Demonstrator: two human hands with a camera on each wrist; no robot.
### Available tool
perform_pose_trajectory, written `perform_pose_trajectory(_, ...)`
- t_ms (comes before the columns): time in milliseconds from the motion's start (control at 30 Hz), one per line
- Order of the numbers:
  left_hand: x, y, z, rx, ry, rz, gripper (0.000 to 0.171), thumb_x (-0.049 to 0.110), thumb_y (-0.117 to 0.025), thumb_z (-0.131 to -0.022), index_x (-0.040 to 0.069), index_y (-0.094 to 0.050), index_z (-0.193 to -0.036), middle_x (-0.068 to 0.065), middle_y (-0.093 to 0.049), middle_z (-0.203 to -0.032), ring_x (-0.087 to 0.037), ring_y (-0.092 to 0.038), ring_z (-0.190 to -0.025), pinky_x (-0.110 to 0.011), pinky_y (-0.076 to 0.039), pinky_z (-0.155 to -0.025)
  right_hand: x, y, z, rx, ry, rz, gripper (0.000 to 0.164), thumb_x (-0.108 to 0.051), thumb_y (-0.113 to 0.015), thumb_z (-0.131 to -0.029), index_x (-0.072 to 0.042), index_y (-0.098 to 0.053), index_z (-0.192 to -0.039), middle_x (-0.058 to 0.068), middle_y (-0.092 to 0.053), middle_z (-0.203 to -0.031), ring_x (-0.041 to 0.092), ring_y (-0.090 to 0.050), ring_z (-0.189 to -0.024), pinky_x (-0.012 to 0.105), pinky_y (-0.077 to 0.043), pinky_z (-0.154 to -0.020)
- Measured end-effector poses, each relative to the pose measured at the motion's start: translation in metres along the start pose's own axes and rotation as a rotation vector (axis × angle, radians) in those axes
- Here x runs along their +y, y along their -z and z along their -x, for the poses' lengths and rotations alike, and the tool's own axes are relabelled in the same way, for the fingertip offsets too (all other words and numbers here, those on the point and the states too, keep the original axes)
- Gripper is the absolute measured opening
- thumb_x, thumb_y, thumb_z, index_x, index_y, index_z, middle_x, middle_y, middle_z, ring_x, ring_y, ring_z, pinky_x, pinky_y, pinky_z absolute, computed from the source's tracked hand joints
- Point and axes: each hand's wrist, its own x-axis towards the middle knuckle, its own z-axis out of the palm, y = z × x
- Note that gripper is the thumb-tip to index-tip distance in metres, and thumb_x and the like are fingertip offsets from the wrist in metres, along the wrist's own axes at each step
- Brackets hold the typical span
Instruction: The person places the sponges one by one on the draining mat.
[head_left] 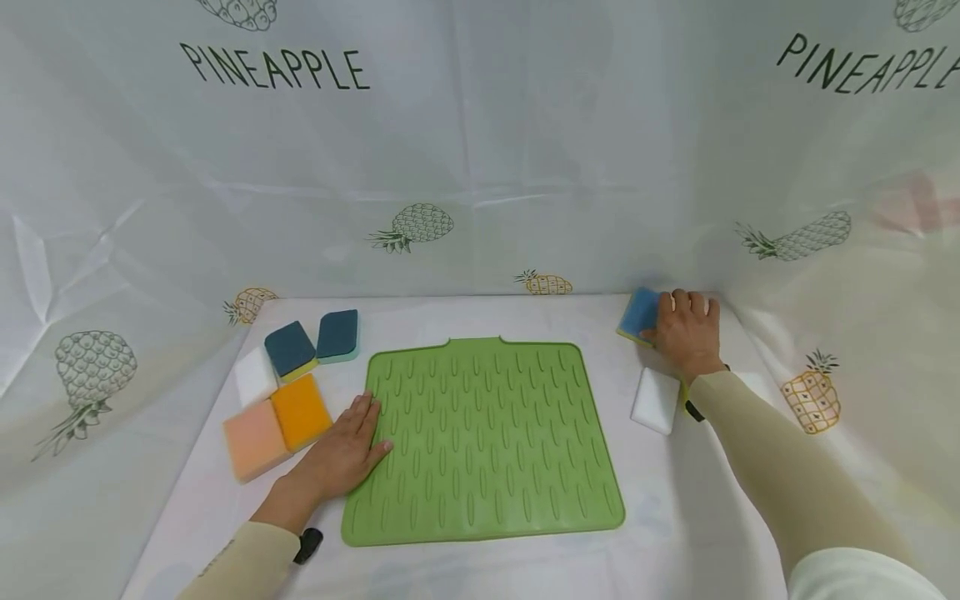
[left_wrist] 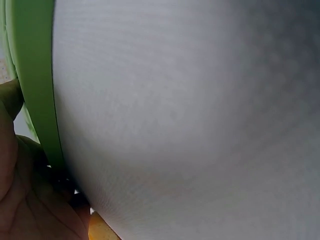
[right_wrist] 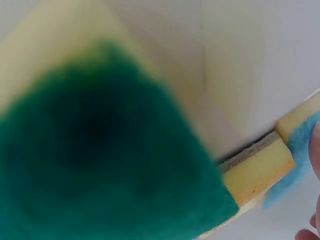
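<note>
A green ridged mat [head_left: 487, 442] lies flat at the middle of the table. My left hand [head_left: 348, 450] rests on its left edge, fingers stretched out and thumb on the ridged side. At the back right, my right hand [head_left: 688, 329] holds the right end of a blue-topped sponge [head_left: 640, 312], thumb at its near side; the other fingertips are hidden. In the right wrist view, a yellow sponge with a grey scouring layer [right_wrist: 260, 172] lies beside the blue one. A green-topped sponge [right_wrist: 115, 165] fills the near part of that view, blurred.
A white block [head_left: 656, 401] lies right of the mat, with another white piece [head_left: 750, 383] behind my right wrist. On the left sit two dark blue-topped sponges [head_left: 338, 335], a white block [head_left: 256, 377], an orange sponge [head_left: 300, 411] and a peach sponge [head_left: 256, 440]. Pineapple-print sheeting [head_left: 570, 150] stands behind.
</note>
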Motion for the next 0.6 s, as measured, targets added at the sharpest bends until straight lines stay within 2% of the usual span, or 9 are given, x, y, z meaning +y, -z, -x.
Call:
perform_pose_trajectory(100,0.0,0.0002,0.0005,0.001,0.002,0.001,0.077,0.039,-0.054,-0.11,-0.014,-0.027,-0.16,-0.032,-0.019,-0.171,-0.049,-0.021,-0.159,-0.061,-0.027,-0.128,0.0005,-0.0007,-0.0011,-0.001,-0.031,-0.021,0.098,-0.041,-0.087,-0.087,0.01,-0.032,-0.15,0.035,-0.038,-0.148,0.055,-0.032,-0.139,0.077,-0.022,-0.113)
perform_pose_trajectory(200,0.0007,0.0009,0.0009,0.007,0.001,0.009,0.077,0.039,-0.055,-0.11,-0.013,-0.028,-0.16,-0.032,-0.02,-0.17,-0.049,-0.021,-0.159,-0.061,-0.027,-0.127,0.0011,-0.0003,-0.0022,-0.01,-0.046,-0.034,0.109,-0.043,-0.089,-0.084,0.01,-0.026,-0.155,0.035,-0.034,-0.153,0.055,-0.029,-0.142,0.079,-0.019,-0.115)
perform_pose_trajectory(433,-0.0001,-0.001,0.0001,0.014,-0.003,0.009,0.078,0.039,-0.055,-0.11,-0.014,-0.028,-0.16,-0.032,-0.02,-0.17,-0.049,-0.021,-0.159,-0.061,-0.027,-0.128,0.0007,0.0017,-0.0028,-0.026,-0.015,-0.047,0.1,-0.044,-0.088,-0.085,0.013,-0.034,-0.146,0.036,-0.042,-0.144,0.055,-0.034,-0.138,0.08,-0.018,-0.113)
perform_pose_trajectory(600,0.0022,0.0009,0.0005,0.01,-0.005,0.008,0.077,0.04,-0.054,-0.11,-0.014,-0.029,-0.159,-0.033,-0.022,-0.17,-0.05,-0.022,-0.158,-0.061,-0.027,-0.127,0.0018,0.0028,-0.004,-0.049,-0.025,-0.053,0.111,-0.048,-0.089,-0.083,0.014,-0.027,-0.152,0.038,-0.037,-0.149,0.057,-0.03,-0.141,0.082,-0.015,-0.114)
